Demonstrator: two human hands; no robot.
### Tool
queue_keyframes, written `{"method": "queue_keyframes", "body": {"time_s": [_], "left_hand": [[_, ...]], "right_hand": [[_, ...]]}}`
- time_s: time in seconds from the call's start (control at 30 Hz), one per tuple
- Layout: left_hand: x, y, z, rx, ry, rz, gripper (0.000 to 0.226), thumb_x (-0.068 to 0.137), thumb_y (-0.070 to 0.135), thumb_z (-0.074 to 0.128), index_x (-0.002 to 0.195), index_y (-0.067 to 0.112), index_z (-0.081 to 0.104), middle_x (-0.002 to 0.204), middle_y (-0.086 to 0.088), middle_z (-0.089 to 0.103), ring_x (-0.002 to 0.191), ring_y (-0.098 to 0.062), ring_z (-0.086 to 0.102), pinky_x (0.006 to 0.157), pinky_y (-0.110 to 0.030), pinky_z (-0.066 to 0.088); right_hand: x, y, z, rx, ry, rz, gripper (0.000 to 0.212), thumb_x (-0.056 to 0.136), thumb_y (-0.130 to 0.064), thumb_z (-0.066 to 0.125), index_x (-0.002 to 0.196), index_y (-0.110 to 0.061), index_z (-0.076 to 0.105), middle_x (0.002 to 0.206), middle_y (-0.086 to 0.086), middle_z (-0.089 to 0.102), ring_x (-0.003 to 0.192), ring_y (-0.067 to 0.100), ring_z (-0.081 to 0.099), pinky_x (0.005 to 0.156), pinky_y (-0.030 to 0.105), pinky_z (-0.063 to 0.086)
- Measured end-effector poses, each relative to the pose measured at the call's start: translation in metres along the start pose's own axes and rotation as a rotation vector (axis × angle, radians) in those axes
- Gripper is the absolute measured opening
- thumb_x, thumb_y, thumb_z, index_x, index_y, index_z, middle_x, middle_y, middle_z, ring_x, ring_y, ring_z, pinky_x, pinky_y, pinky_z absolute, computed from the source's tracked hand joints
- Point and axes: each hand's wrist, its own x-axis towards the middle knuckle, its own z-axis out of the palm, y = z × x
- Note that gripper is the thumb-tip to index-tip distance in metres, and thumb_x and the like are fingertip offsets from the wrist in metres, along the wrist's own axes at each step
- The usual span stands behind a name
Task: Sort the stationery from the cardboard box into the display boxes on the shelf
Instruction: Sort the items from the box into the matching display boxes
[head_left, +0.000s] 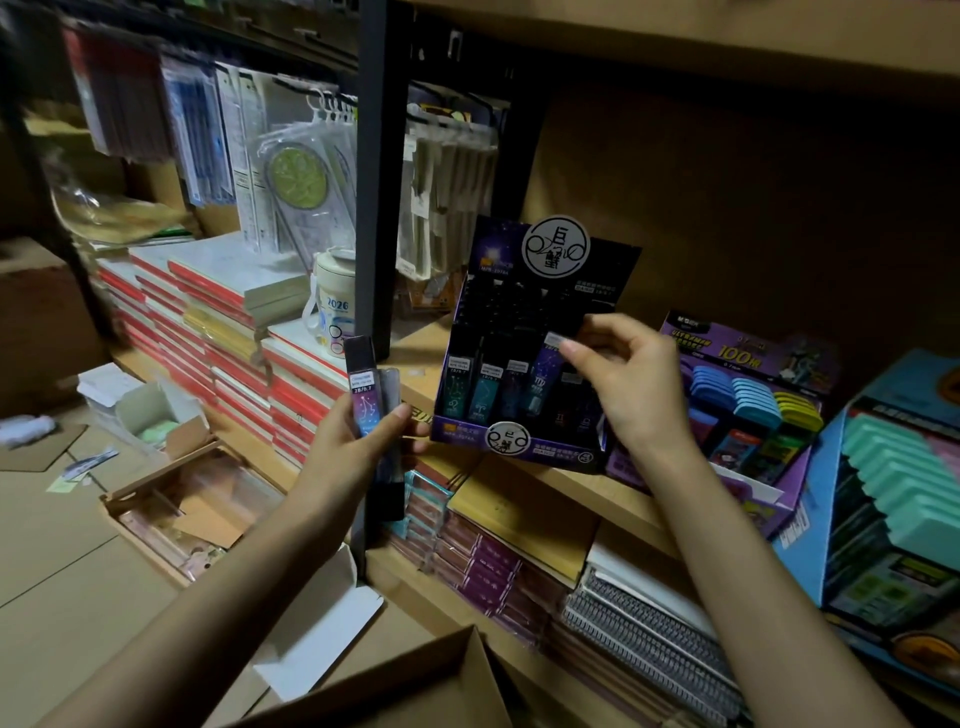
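A dark purple display box (524, 447) with constellation prints stands on the wooden shelf (587, 488), holding a row of upright pencil-lead cases. My right hand (634, 384) pinches the top of one purple lead case (543, 374) standing in that row. My left hand (358, 447) grips a few lead cases (366, 395) upright, left of the display box and in front of the black shelf post. A flap of the cardboard box (415, 686) shows at the bottom edge.
A purple display box of coloured erasers (753, 395) and a blue box (893, 499) stand to the right on the shelf. Stacked notebooks (223, 322), a white mug (335, 306) and hanging packets fill the left. Open cartons lie on the floor (62, 519). More notebooks sit on the shelf below.
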Motion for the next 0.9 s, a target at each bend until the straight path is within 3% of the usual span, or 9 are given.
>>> {"method": "queue_keyframes", "body": {"time_s": [0.1, 0.27, 0.43, 0.6, 0.7, 0.9], "left_hand": [[0.000, -0.001, 0.002, 0.005, 0.012, 0.001, 0.008, 0.093, 0.014, 0.049, 0.100, 0.016, 0.052, 0.072, 0.002, 0.071, 0.067, -0.010, 0.068, 0.066, -0.026, 0.056], [0.000, -0.002, 0.001, 0.014, 0.019, -0.009, 0.008, 0.094, 0.015, 0.049, 0.102, 0.017, 0.052, 0.074, 0.001, 0.069, 0.068, -0.010, 0.067, 0.066, -0.027, 0.055], [0.001, -0.002, 0.001, 0.020, 0.019, -0.005, 0.009, 0.094, 0.017, 0.049, 0.101, 0.019, 0.053, 0.075, 0.002, 0.069, 0.066, -0.009, 0.066, 0.064, -0.025, 0.054], [0.001, -0.002, 0.002, 0.007, 0.010, 0.002, 0.010, 0.095, 0.017, 0.049, 0.104, 0.018, 0.053, 0.076, 0.001, 0.068, 0.066, -0.009, 0.065, 0.064, -0.024, 0.055], [0.001, -0.002, 0.002, 0.006, 0.003, -0.004, 0.010, 0.095, 0.018, 0.049, 0.104, 0.018, 0.052, 0.075, 0.002, 0.069, 0.066, -0.008, 0.065, 0.063, -0.023, 0.056], [-0.001, -0.002, 0.005, 0.004, -0.008, -0.014, 0.013, 0.094, 0.019, 0.049, 0.107, 0.016, 0.052, 0.077, 0.001, 0.068, 0.067, -0.009, 0.065, 0.066, -0.026, 0.056]], "right_hand": [[-0.002, 0.008, 0.008, -0.034, -0.063, 0.009, 0.021, 0.082, -0.008, 0.070, 0.102, -0.013, 0.069, 0.090, -0.006, 0.068, 0.086, 0.008, 0.064, 0.081, 0.019, 0.051], [-0.002, 0.011, 0.013, -0.025, -0.079, 0.007, 0.020, 0.080, -0.008, 0.071, 0.093, -0.024, 0.068, 0.083, -0.013, 0.067, 0.079, 0.002, 0.065, 0.078, 0.023, 0.054], [-0.003, 0.012, 0.018, 0.021, -0.049, 0.071, 0.016, 0.081, -0.006, 0.070, 0.094, -0.015, 0.070, 0.082, 0.000, 0.070, 0.078, 0.021, 0.068, 0.077, 0.040, 0.058], [-0.002, 0.011, 0.012, -0.027, -0.075, 0.056, 0.016, 0.083, -0.005, 0.068, 0.098, -0.011, 0.070, 0.082, -0.008, 0.069, 0.073, 0.005, 0.066, 0.075, 0.031, 0.058], [-0.003, 0.013, 0.013, -0.102, -0.081, 0.036, 0.017, 0.083, -0.008, 0.068, 0.100, -0.010, 0.072, 0.087, -0.001, 0.071, 0.081, 0.012, 0.067, 0.078, 0.032, 0.056], [-0.010, 0.021, 0.028, -0.163, -0.020, 0.056, 0.020, 0.084, -0.012, 0.069, 0.103, -0.007, 0.071, 0.085, -0.001, 0.066, 0.078, 0.014, 0.065, 0.069, 0.021, 0.056]]}}
